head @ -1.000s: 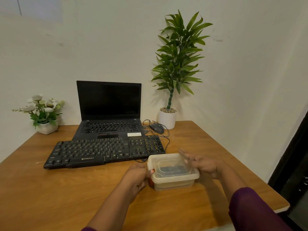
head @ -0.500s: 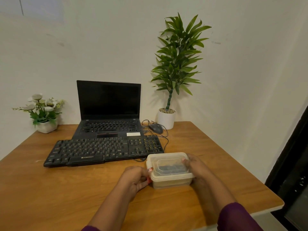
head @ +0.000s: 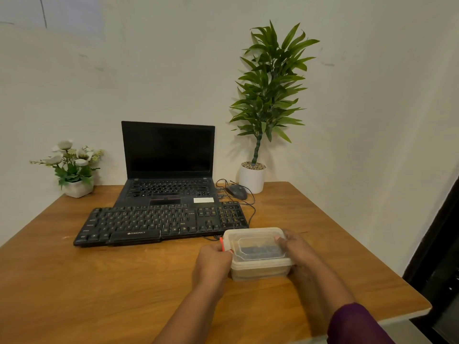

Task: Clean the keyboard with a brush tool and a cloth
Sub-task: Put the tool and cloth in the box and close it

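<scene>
Left hand (head: 213, 261): curled round the left end of the clear plastic lidded tub (head: 258, 256), thumb at the lid corner.
Right hand (head: 296, 247): wrapped round the tub's right end, fingers over the lid edge.
Tub: sits on the wooden table (head: 99, 281); the dark contents are blurred, so I cannot tell what they are.
Risk: if the lid is pried too hard it could pop and fling the contents out, or the tub could skid.
Keyboard: black full-size keyboard (head: 161, 223), untouched, just behind-left of the tub, apart from both hands and nearer the left one.
Beyond: open black laptop (head: 169, 155) behind-left of the tub; dark mouse (head: 236, 191) behind the tub.
</scene>
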